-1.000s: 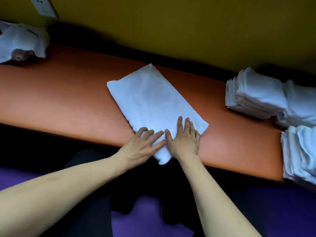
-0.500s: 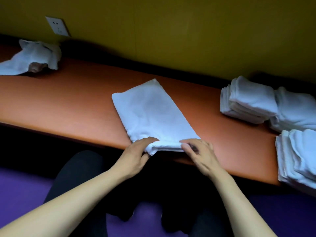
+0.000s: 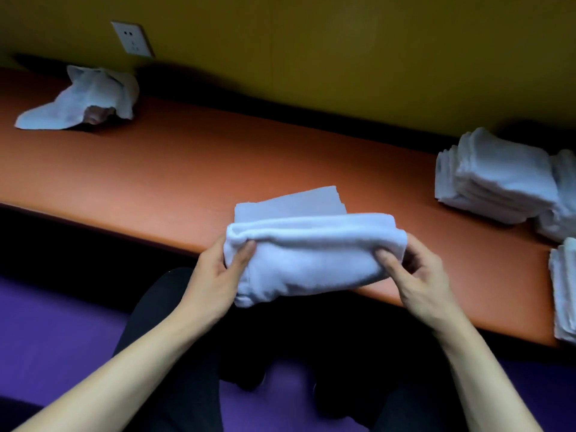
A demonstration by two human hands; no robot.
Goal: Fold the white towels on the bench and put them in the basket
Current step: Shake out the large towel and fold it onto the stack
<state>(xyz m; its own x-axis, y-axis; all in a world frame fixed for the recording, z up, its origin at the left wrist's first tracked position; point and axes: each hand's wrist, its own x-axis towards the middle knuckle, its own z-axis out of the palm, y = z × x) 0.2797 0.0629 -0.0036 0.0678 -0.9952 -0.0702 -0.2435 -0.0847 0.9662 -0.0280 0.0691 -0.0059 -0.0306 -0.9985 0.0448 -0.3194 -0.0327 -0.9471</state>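
A white towel [image 3: 311, 257] lies at the near edge of the orange bench [image 3: 187, 169], its near half lifted and curled over toward the wall. My left hand [image 3: 218, 275] pinches the towel's left end and my right hand [image 3: 417, 275] pinches its right end. The far flat half of the towel still rests on the bench. Stacks of folded white towels [image 3: 498, 179] sit at the bench's right end. A crumpled white towel [image 3: 84, 98] lies at the far left. No basket is in view.
A yellow wall with a white socket [image 3: 132, 39] runs behind the bench. Another folded stack [image 3: 564, 291] sits at the right edge of view. My dark-trousered legs and a purple floor [image 3: 46, 338] are below the bench.
Both hands went from pressing flat on the towel's near end to gripping it, then lifted that end and carried it over toward the far edge. The camera view shifted right and down.
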